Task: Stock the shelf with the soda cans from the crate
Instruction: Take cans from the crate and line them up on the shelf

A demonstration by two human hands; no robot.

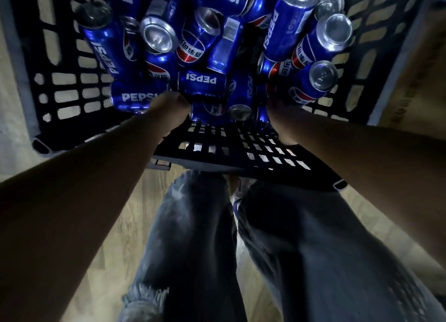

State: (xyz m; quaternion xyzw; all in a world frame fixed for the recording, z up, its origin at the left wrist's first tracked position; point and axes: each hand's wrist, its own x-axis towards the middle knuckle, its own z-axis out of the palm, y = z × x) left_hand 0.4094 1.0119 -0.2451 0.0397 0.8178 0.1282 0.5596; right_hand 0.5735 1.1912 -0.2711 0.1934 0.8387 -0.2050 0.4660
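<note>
Both arms reach into the crate, left grip and right grip buried among jumbled cans by its near wall, fingers hidden, hold impossible to tell

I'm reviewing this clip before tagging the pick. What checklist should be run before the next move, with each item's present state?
1. Stock left to pick: ok, many soda cans lie in the crate.
2. Cans upright for an easy grasp: not ok, they lie jumbled at all angles.
3. Left hand down among the cans: ok.
4. Left hand's grip on a can: cannot tell, its fingers are hidden.
5. Right hand gripping a can: cannot tell, its fingers are hidden among the cans.
</note>
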